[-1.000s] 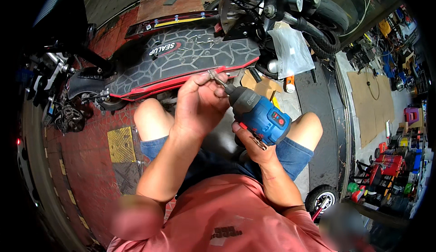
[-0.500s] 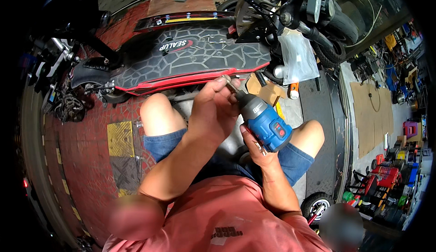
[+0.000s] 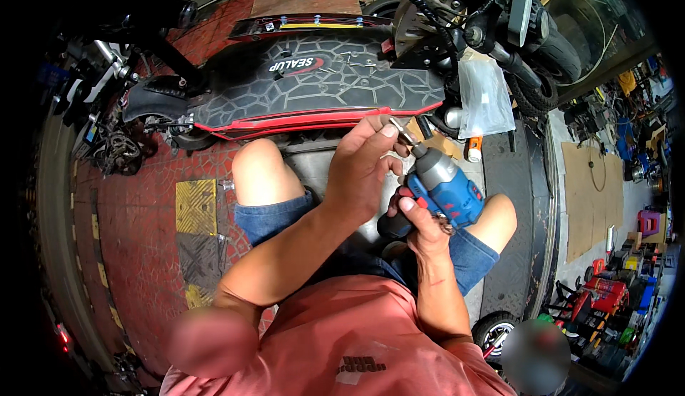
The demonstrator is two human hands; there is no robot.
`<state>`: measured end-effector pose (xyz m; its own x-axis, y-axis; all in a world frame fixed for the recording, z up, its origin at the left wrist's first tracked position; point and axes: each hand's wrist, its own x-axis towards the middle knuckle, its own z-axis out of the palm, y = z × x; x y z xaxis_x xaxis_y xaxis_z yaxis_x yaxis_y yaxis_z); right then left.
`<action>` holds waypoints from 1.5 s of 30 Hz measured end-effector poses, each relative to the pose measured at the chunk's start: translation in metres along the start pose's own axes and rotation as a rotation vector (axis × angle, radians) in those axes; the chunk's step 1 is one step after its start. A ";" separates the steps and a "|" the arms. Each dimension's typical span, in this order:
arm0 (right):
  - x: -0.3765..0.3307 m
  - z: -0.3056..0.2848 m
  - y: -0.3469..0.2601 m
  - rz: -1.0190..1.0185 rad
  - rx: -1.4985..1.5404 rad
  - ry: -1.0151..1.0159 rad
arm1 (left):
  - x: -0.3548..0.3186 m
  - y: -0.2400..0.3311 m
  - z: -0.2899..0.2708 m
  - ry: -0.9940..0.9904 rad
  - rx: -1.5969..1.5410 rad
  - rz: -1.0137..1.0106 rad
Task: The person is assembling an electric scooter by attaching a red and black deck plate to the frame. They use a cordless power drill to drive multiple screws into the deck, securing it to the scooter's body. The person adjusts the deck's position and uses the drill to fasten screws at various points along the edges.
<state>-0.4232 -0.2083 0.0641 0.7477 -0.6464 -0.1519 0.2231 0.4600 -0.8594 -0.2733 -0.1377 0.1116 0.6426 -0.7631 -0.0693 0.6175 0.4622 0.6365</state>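
While L grip pinches metal bit (tip unclear), R grip wraps part-hidden blue driver.

Tilted blue-and-grey power driver, slim metal bit at its nose

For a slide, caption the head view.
Right hand holding a blue power driver, left hand pinching its slim silver metal bit, near a black patterned scooter deck.

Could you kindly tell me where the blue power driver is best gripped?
Probably by the handle of the blue power driver, coming from the near right, where the right hand holds it: its metal bit points away, front left, toward the left hand.
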 end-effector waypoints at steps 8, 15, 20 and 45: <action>0.014 -0.012 -0.002 -0.067 0.195 -0.092 | 0.067 0.068 -0.084 0.207 1.580 0.637; 0.008 -0.015 0.000 -0.041 0.083 -0.051 | 0.100 0.081 -0.090 0.034 1.938 0.533; 0.010 -0.012 0.001 -0.054 0.062 -0.060 | 0.112 0.092 -0.085 -0.101 1.975 0.431; 0.013 -0.017 0.003 -0.082 -0.178 -0.024 | 0.053 0.053 -0.012 -0.121 0.451 -0.160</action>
<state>-0.4233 -0.2257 0.0507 0.7472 -0.6611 -0.0682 0.1709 0.2903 -0.9416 -0.2007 -0.1484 0.1320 0.4820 -0.8678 -0.1207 0.4290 0.1137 0.8961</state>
